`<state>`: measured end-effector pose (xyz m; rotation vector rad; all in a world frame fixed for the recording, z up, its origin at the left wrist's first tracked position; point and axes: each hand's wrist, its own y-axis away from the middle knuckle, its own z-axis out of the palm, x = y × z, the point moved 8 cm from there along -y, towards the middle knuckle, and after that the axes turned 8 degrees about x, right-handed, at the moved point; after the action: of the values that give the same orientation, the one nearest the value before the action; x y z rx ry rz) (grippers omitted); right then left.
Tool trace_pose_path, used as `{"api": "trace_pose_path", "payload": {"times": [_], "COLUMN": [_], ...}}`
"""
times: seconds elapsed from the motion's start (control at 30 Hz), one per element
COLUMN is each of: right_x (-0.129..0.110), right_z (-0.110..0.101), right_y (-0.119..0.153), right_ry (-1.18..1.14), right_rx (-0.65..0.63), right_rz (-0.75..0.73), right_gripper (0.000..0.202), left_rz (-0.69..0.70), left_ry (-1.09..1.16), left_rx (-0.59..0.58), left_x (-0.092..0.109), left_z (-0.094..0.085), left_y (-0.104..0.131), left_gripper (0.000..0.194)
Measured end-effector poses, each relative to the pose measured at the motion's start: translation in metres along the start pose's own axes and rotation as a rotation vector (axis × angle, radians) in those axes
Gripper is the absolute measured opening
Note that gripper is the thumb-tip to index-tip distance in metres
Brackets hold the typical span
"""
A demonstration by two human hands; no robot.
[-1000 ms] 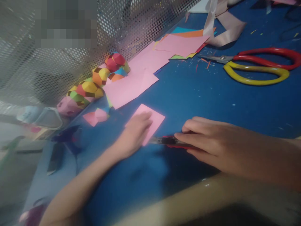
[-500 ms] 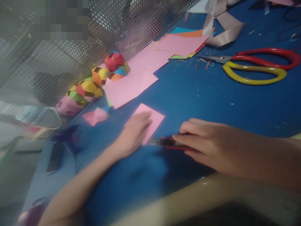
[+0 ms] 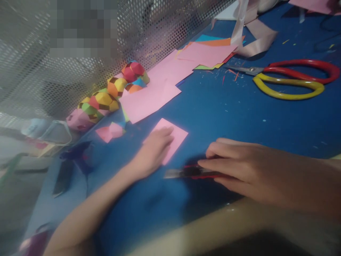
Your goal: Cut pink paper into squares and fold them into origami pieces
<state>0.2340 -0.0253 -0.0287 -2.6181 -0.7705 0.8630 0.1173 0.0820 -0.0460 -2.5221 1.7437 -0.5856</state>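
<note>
A small pink square of paper (image 3: 176, 137) lies on the blue tabletop (image 3: 213, 117). My left hand (image 3: 156, 147) rests flat on its left part, fingers stretched out and pressing it down. In my right hand (image 3: 237, 161) is a utility knife (image 3: 193, 172) with a red and black body. Its blade points left, just below the paper's near corner and apart from it. My fingers cover the rear of the knife.
Overlapping pink sheets (image 3: 154, 99) lie behind, below folded multicoloured paper shapes (image 3: 103, 99). Red-and-yellow scissors (image 3: 293, 71) are at the right. A pale ribbon (image 3: 262, 35) lies at the back. A perforated metal panel (image 3: 149, 32) borders the far side. A dark glue gun (image 3: 77, 156) sits left.
My right hand has drawn the knife slightly down, so the blade has come away from the paper's near corner. My left hand stays on the paper. The view has shifted slightly.
</note>
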Motion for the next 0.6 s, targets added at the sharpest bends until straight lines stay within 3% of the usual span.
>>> {"api": "trace_pose_path", "payload": {"times": [0.1, 0.2, 0.3, 0.4, 0.5, 0.6], "right_x": [0.014, 0.048, 0.093, 0.121, 0.124, 0.106], "right_z": [-0.013, -0.037, -0.051, -0.058, -0.055, -0.048], "right_y": [-0.006, -0.017, -0.026, -0.033, -0.040, -0.050], "right_ry": [-0.032, 0.035, 0.240, 0.466, 0.611, 0.584], "right_rx": [-0.026, 0.076, 0.086, 0.101, 0.108, 0.118], "right_rz": [0.085, 0.199, 0.310, 0.320, 0.257, 0.196], "right_gripper": [0.022, 0.025, 0.029, 0.029, 0.029, 0.029], "left_rz": [-0.007, -0.055, -0.155, -0.222, -0.223, -0.207], "left_ry": [-0.007, -0.102, -0.192, -0.202, -0.198, -0.178], "left_rx": [0.008, 0.051, 0.105, 0.087, 0.075, 0.110], "left_x": [0.000, -0.005, -0.014, -0.020, -0.021, -0.019], "left_z": [-0.002, -0.006, -0.010, -0.008, -0.007, -0.010], "left_y": [0.001, 0.003, 0.007, 0.009, 0.008, 0.008], "left_gripper": [0.028, 0.033, 0.048, 0.064, 0.066, 0.064]}}
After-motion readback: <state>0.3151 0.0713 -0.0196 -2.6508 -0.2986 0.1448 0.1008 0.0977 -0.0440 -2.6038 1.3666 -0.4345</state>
